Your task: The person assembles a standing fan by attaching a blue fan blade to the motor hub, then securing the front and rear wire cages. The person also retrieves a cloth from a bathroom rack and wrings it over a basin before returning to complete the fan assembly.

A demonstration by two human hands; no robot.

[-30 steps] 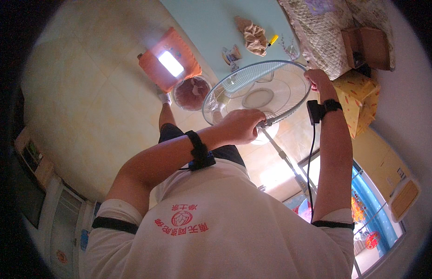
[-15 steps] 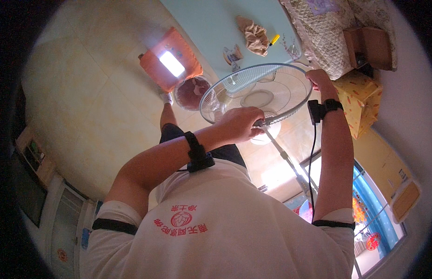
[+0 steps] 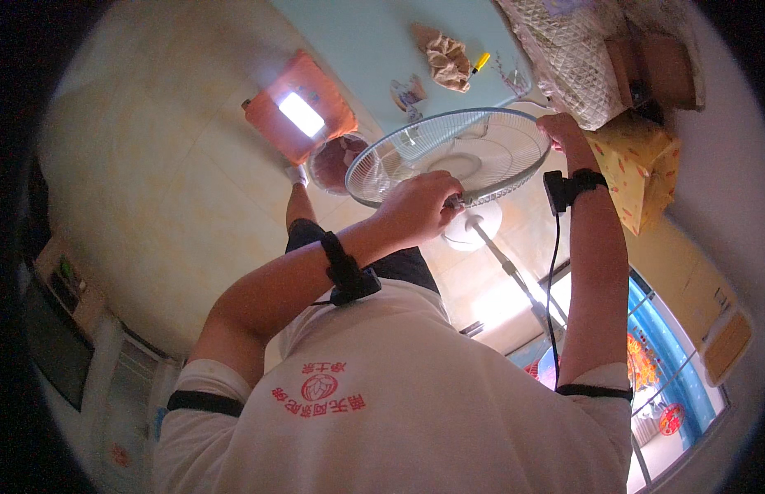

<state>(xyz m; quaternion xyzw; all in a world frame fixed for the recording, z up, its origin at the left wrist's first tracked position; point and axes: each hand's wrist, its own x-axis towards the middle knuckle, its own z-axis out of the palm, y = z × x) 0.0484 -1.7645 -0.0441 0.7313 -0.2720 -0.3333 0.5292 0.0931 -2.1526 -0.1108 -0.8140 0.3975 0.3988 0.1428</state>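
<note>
A round wire fan grille [image 3: 460, 160] with a grey rim is held tilted in front of me. My left hand [image 3: 423, 202] is closed at its near edge, fingertips by a small dark piece at the rim. My right hand [image 3: 561, 132] is closed around the far right of the rim. Just below the grille show a white round fan part [image 3: 474, 228] and a pale pole [image 3: 506, 263] slanting to the lower right. Whether the grille is joined to them I cannot tell. Black straps with small boxes sit on both wrists.
A pale blue table [image 3: 341, 41] bears a crumpled brown cloth [image 3: 445, 62] and a yellow marker-like item [image 3: 481, 62]. An orange cushion [image 3: 316, 90] with a bright screen and a round bin-like container [image 3: 333, 165] lie left of it. A yellow patterned box [image 3: 637, 165] stands right.
My left hand and the near edge of the grille have risen slightly away from the pole, so more of the white round part shows. Both hands keep their hold.
</note>
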